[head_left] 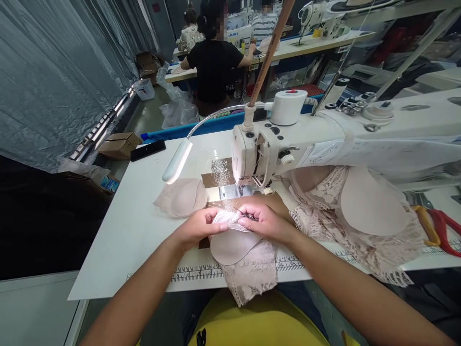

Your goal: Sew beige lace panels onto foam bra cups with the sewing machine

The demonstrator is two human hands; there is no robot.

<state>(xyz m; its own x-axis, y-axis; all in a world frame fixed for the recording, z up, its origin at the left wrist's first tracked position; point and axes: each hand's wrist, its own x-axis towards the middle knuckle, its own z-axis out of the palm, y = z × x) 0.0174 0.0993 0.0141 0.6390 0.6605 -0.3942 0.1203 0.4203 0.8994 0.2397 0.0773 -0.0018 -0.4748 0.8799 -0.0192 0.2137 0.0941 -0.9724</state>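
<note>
A beige bra cup (234, 247) with a lace edge lies at the front of the sewing table, its lace tail hanging over the edge. My left hand (201, 226) pinches the cup's upper lace edge between thumb and fingers. On the other side of that edge, my right hand (266, 222) is closed around a slim dark pointed tool (252, 217); its tip points left, and I cannot make out its exact kind. Both hands are just in front of the sewing machine (252, 154), under its needle area. The fabric is apart from the presser foot.
Left of the needle lies another cup (182, 198), below a lit lamp (178, 161). A phone (148, 150) rests at the far left edge. Lace pieces (374, 206) are heaped at right beside red-and-yellow-handled scissors (441, 228). Co-workers sit beyond, one in a black top (216, 67).
</note>
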